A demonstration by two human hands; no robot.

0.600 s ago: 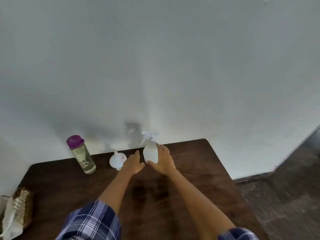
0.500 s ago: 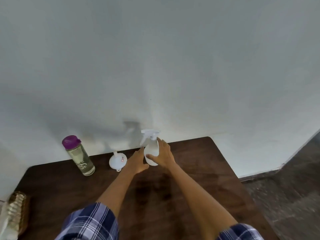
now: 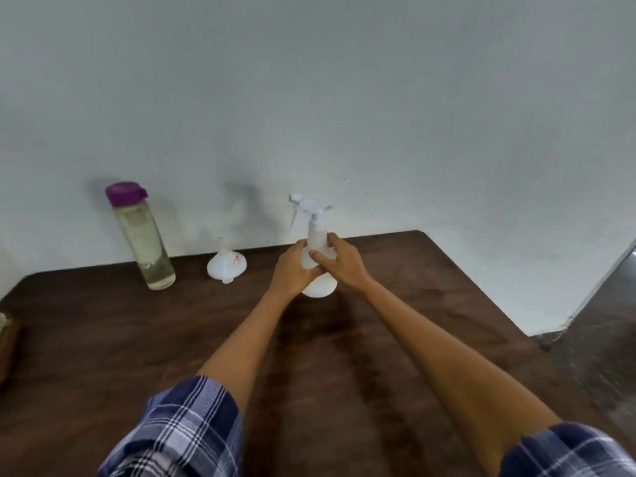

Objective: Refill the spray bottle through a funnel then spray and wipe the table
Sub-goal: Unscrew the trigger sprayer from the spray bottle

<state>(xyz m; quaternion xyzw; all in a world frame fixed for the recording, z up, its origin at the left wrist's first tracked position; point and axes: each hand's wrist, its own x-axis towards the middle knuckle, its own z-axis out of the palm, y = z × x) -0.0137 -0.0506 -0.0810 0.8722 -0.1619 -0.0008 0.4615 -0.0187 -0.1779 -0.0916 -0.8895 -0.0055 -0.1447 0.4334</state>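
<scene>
The sprayer stands upright at the table's far edge, trigger head above both hands. The left hand and right hand wrap its body from opposite sides.

A plain pale grey-white wall fills everything from nine o'clock round to three, matte and bare, with soft grey shadows low down near its foot at about eleven o'clock. Pushed against it is a dark brown wood-grain counter with rounded corners, spreading across the lower half. At four o'clock, past the counter's edge, dark mottled floor shows, meeting the wall along a pale skirting line. The light is even and dim.
</scene>
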